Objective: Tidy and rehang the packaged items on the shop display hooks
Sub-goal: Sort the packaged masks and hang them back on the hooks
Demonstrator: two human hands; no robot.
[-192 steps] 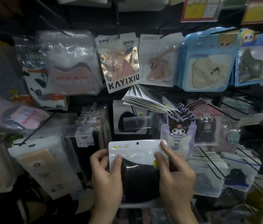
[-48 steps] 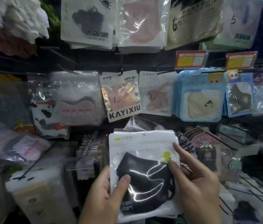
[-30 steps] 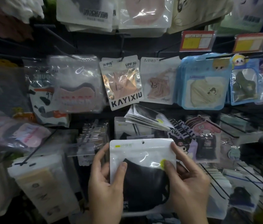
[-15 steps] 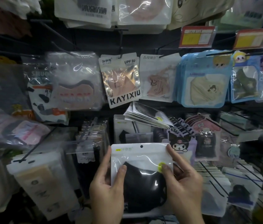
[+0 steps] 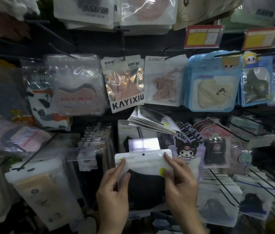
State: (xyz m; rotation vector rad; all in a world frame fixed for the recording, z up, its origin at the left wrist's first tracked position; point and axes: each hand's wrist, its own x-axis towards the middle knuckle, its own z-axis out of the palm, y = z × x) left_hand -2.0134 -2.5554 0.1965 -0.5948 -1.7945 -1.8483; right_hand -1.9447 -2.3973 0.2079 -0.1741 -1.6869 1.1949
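A white packet holding a black mask (image 5: 146,181) is upright in front of the display, low in the middle. My left hand (image 5: 114,198) grips its left edge, thumb on the front. My right hand (image 5: 179,184) grips its right edge, thumb by the yellow sticker. The packet's hang hole faces up, just below a clear price tag (image 5: 143,143) at the tip of a hook. Behind that tag hangs a matching black-mask packet (image 5: 125,135). A fanned stack of the same packets (image 5: 152,120) lies tilted above it.
Packaged masks fill the hooks all round: a KAYIXIU packet (image 5: 125,83), blue packets (image 5: 212,81), a cartoon-character packet (image 5: 186,149). Bare black hooks (image 5: 226,191) jut out at the right. More packets hang at the left (image 5: 37,188) and along the top row.
Over the last second and a half the packet came down from chest height and then rose slightly, so its top edge now sits just under the clear price tag. Both hands keep their hold.
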